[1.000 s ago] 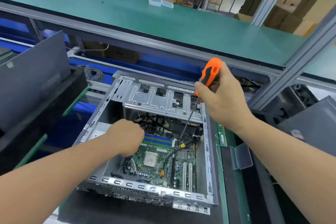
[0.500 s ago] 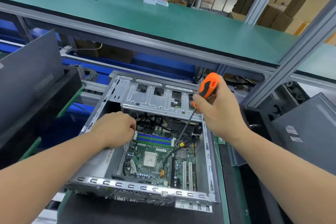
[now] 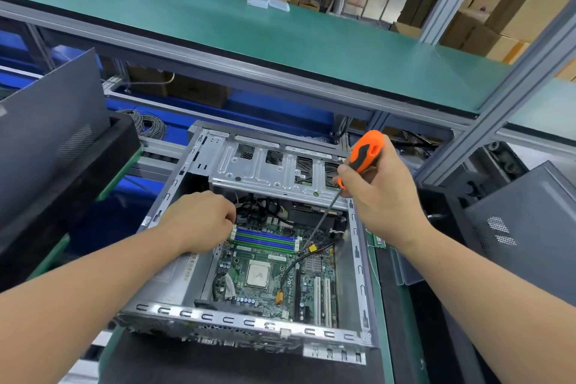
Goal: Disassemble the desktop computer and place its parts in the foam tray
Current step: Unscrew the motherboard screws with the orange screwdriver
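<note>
Open desktop computer case lying on its side on the bench, toward its near edge, motherboard facing up for reach from above. Right hand wrapped round the orange screwdriver, shaft slanted down to a spot beside the memory slots, likely a board screw. Left hand curled inside by the slots' left end, probably steadying; whether gripping anything, cannot tell.

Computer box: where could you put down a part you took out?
The long green shelf behind the computer case is mostly bare, apart from two small clear boxes. Inside the case it is crowded: motherboard, cables and both hands.
</note>
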